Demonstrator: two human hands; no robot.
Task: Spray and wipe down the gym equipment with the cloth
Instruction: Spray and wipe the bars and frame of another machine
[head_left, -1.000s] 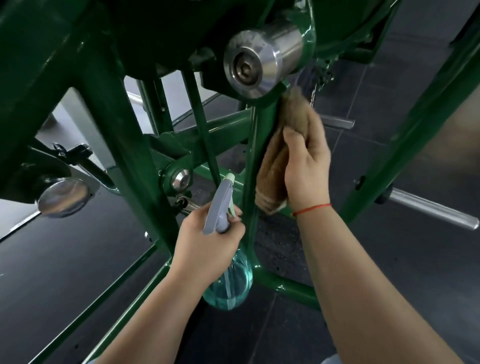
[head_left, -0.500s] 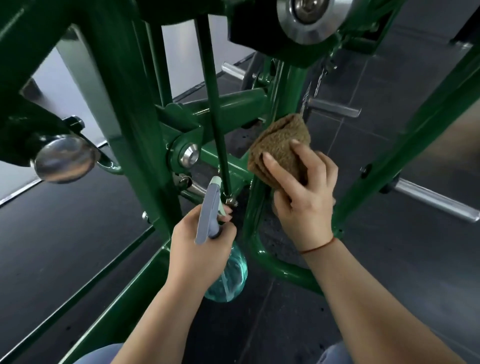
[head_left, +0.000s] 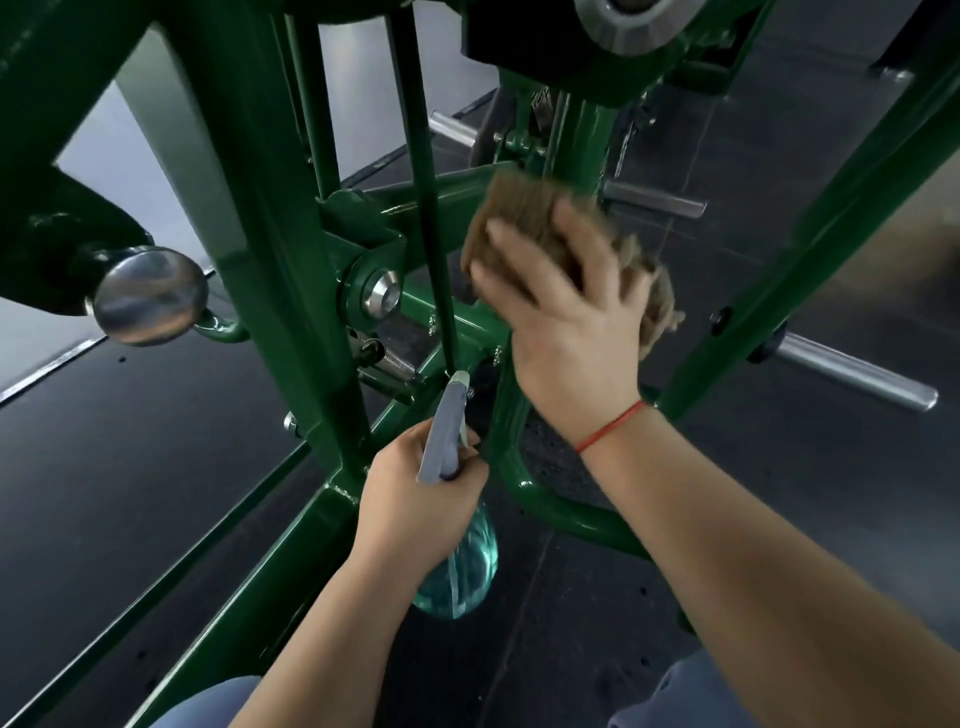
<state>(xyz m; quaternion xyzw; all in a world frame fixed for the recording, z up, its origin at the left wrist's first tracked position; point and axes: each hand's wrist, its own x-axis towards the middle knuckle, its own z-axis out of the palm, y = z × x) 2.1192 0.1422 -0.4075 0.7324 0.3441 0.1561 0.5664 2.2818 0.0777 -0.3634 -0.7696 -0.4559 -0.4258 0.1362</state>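
A green steel gym machine (head_left: 270, 249) fills the view with posts and crossbars. My right hand (head_left: 566, 317) presses a brown fuzzy cloth (head_left: 514, 213) against the upright green post (head_left: 582, 140) in the middle; the fingers are spread over the cloth and blurred. One end of the cloth hangs out at the right of my hand. My left hand (head_left: 415, 509) grips the neck of a spray bottle (head_left: 460, 566) with a grey trigger head and teal liquid, low and left of the cloth, its nozzle pointing up at the frame.
Chrome weight pegs (head_left: 857, 374) stick out at the right, and another peg (head_left: 654, 200) behind the cloth. A round chrome knob (head_left: 150, 296) sits at the left. A chrome hub (head_left: 628, 26) hangs overhead. Dark rubber flooring (head_left: 130, 441) lies below. My knees show at the bottom.
My right hand came down off the post below the chrome hub, bunched the cloth, then spread over it against the post. The view tilted down. My left hand kept the bottle.
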